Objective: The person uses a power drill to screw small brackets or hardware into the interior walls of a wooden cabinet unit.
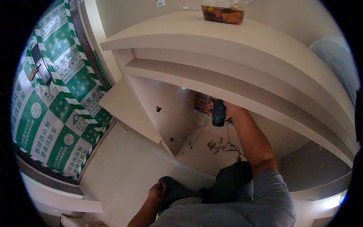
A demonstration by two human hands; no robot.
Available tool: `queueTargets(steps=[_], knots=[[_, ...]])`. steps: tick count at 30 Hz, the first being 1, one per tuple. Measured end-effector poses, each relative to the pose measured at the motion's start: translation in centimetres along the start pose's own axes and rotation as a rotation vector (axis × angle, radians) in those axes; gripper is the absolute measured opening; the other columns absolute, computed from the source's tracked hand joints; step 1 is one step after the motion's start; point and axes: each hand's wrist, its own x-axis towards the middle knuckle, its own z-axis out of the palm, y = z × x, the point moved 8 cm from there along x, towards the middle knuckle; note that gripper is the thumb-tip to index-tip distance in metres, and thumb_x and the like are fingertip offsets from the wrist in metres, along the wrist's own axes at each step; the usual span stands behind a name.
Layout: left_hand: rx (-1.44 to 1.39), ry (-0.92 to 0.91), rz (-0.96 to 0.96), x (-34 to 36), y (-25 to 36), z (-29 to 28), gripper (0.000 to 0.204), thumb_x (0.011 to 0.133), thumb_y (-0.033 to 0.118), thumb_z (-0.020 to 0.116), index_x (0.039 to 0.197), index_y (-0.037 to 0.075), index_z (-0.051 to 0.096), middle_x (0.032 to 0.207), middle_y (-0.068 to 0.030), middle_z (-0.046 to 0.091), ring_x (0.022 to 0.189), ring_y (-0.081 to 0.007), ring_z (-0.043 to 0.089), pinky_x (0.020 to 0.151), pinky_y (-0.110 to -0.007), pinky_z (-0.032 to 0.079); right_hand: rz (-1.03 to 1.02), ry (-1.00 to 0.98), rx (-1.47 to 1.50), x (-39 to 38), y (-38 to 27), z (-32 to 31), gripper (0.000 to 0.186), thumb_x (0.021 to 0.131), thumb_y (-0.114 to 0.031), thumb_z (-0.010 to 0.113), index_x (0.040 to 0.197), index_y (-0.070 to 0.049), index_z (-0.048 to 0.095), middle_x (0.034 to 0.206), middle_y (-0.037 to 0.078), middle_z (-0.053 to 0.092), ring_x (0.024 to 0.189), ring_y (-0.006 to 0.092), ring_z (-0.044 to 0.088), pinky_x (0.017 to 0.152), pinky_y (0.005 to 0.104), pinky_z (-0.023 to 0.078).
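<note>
My right hand point(232, 109) reaches into the low cabinet point(159, 102) and is closed round a dark cordless drill point(218, 115). The drill's front end is hidden. Beyond it, a recessed box in the back wall holds a bundle of orange cables point(204, 108). Black wires point(230, 146) and small scraps point(214, 145) lie on the cabinet floor below the drill. Low on the left, my left hand point(156, 191) rests against my bent knee with its fingers curled in. Whether anything is inside those fingers is hidden.
A cabinet door point(130, 109) stands open at the left. Overhead, the curved countertop point(264, 41) juts out, with a clear container of brown contents point(223, 14) on it. Green and white protective sheeting point(56, 113) covers the door at far left. Bluish plastic point(334, 60) lies at far right.
</note>
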Motion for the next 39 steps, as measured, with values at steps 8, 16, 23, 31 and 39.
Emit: queueTargets(steps=[8, 16, 23, 31, 39], knots=[[0.436, -0.069, 0.267, -2.3, 4.2, 3.6, 0.018, 0.101, 0.018, 0.053, 0.109, 0.004, 0.059, 0.098, -0.0096, 0.063, 0.090, -0.0239, 0.062, 0.081, -0.035, 0.055, 0.046, -0.001, -0.014, -0.1, 0.5, -0.2, 0.038, 0.078, -0.003, 0.073, 0.115, -0.004, 0.065, 0.101, 0.010, 0.072, 0.085, 0.0231, 0.069, 0.076, 0.0401, 0.058], [-0.242, -0.033, 0.121, -3.9, 9.1, 8.3, 0.023, 0.096, 0.006, 0.052, 0.116, -0.004, 0.060, 0.114, -0.0140, 0.063, 0.109, -0.0250, 0.060, 0.099, -0.036, 0.053, 0.037, -0.122, -0.370, -8.0, 1.3, 2.3, 0.043, 0.076, -0.003, 0.075, 0.117, -0.004, 0.064, 0.103, 0.009, 0.072, 0.091, 0.0226, 0.069, 0.081, 0.0387, 0.058], [-0.512, -0.338, 0.037, -6.4, 16.1, 17.1, 0.034, 0.097, 0.008, 0.059, 0.130, 0.000, 0.054, 0.120, -0.0146, 0.062, 0.111, -0.0262, 0.061, 0.094, -0.032, 0.055, -0.075, -0.422, -0.890, -17.9, 4.7, 4.5, 0.057, 0.067, -0.014, 0.089, 0.118, -0.005, 0.064, 0.105, 0.009, 0.072, 0.097, 0.0237, 0.068, 0.092, 0.0402, 0.054], [-0.574, -0.394, -0.200, -2.5, 8.4, 15.5, 0.027, 0.099, 0.032, 0.057, 0.098, 0.005, 0.059, 0.083, -0.0052, 0.056, 0.072, -0.0192, 0.052, 0.062, -0.031, 0.048, 0.006, -0.747, -1.705, -20.9, 10.1, 2.8, 0.054, 0.065, -0.018, 0.083, 0.116, -0.013, 0.069, 0.103, 0.013, 0.073, 0.093, 0.0325, 0.070, 0.086, 0.0430, 0.054], [-0.163, -0.278, 0.242, 1.8, 11.1, 8.2, 0.018, 0.095, 0.023, 0.059, 0.084, 0.011, 0.056, 0.071, 0.0010, 0.051, 0.063, -0.0138, 0.049, 0.058, -0.028, 0.044, 0.072, -1.055, -1.753, -22.8, 9.5, 4.9, 0.032, 0.072, -0.027, 0.075, 0.100, -0.013, 0.071, 0.096, 0.016, 0.072, 0.090, 0.0384, 0.069, 0.083, 0.0496, 0.054]])
